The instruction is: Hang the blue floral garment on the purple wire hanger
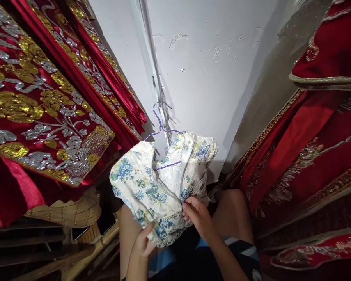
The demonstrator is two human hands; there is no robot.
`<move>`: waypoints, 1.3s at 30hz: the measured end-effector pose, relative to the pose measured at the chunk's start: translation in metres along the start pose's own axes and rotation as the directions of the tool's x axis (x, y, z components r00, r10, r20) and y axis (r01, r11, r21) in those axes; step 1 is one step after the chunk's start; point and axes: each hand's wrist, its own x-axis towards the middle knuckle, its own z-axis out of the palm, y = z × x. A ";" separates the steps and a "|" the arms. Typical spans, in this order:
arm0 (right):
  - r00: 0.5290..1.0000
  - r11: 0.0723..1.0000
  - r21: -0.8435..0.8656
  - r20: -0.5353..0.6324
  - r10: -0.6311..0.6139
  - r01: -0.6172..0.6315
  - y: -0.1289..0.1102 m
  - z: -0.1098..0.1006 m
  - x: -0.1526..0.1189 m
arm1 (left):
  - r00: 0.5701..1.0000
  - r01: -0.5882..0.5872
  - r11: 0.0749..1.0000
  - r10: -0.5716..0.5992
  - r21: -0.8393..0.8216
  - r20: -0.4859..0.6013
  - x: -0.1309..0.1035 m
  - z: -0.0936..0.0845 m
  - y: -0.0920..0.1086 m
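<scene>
A white garment with blue and yellow flowers (152, 191) hangs on a thin purple hanger (160, 128), its neckline spread in a V. My right hand (197, 216) pinches the fabric at the bottom of the V, fingers pressed together. Lower down, my left hand (144, 240) is closed on the garment's lower left edge, its fingertips partly hidden by cloth. The hanger's hook is up beside a narrow metal strip (152, 50) on the white surface.
Red garments with gold and silver embroidery (46, 97) hang at the left. More red beaded garments (310, 156) are at the right. Behind the hanger is a chipped white panel (204, 78). Wooden furniture parts (84, 249) lie at the lower left.
</scene>
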 end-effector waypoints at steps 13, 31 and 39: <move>0.998 0.992 -0.114 0.014 0.060 -0.058 0.011 -0.001 0.006 | 0.974 0.224 0.943 -0.220 -0.246 0.045 -0.003 0.010 -0.001; 0.979 0.997 -0.077 -0.201 -0.042 0.027 0.019 0.005 0.003 | 0.731 -0.549 0.561 0.682 0.620 0.029 0.029 0.067 -0.077; 0.901 0.990 0.119 -0.434 -0.015 0.074 0.028 -0.003 0.013 | 0.753 -0.582 0.515 0.633 0.630 0.179 0.054 0.095 -0.066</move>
